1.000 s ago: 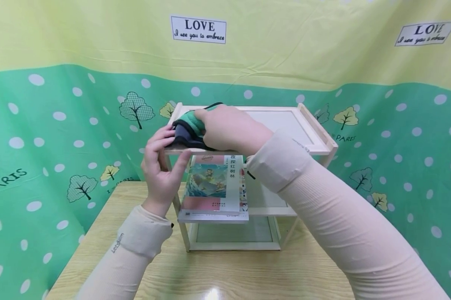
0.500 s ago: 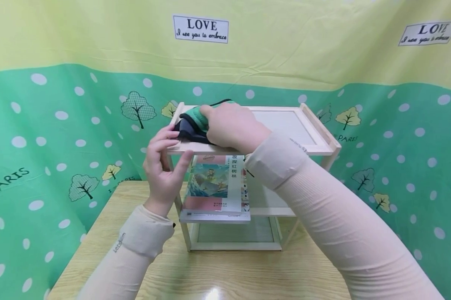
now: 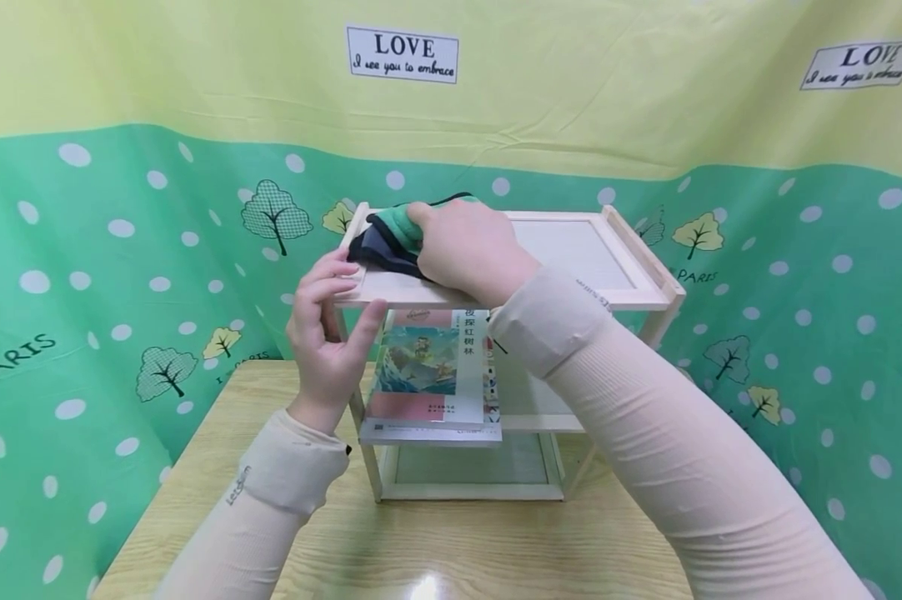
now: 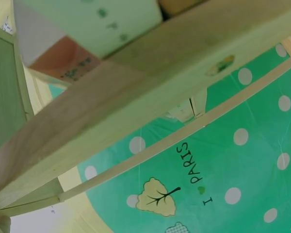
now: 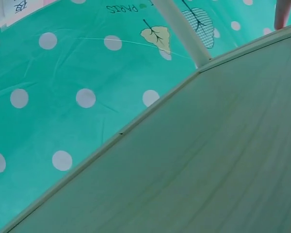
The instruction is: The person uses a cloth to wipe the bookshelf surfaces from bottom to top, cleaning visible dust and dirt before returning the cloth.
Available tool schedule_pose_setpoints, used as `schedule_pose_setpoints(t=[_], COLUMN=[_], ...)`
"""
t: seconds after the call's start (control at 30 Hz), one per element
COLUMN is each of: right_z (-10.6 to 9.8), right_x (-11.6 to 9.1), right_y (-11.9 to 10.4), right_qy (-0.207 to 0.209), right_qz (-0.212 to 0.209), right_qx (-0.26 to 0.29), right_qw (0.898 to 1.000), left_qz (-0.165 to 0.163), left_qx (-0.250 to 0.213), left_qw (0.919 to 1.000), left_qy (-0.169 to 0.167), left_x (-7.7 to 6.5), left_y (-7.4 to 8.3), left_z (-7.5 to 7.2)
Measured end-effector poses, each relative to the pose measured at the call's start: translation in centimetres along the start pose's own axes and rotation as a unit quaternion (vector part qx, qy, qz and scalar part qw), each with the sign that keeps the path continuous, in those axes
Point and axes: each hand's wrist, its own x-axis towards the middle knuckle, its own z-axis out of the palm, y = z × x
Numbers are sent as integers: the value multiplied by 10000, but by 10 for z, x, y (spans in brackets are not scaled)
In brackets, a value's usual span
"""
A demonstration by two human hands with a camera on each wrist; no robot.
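Note:
A small wooden shelf rack stands on the table, its top panel pale and framed. My right hand grips a bunched green and dark-grey cloth with black edging, which lies against the left part of the top panel. At the front-left corner, my left hand holds the rack, its thumb along the front edge and its fingers over the left side. A wooden rail fills much of the left wrist view. In the right wrist view, a wooden board shows with a fingertip at its edge.
Books lie stacked on the rack's middle tier, jutting out at the front. Below is a bottom tier on the wood-grain table. A green and yellow printed curtain hangs behind and at both sides.
My right hand has slid the cloth back from the front edge and slightly to the right across the top panel. The left hand keeps its hold at the corner.

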Motion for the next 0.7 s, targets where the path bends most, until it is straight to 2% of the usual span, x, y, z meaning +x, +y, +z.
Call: schedule_pose_setpoints(t=[0.4,0.7], right_z=[1,0], right_x=[4,6], right_y=[5,12], right_qy=[-2,-2], right_qz=[161,-289], right_qx=[66,45], right_qw=[9998,9996], left_qz=[15,60], left_qx=[-50,25], left_qw=[10000,10000], left_qy=[-4,-15], left_x=[1,1], left_y=[0,0], left_z=[2,0])
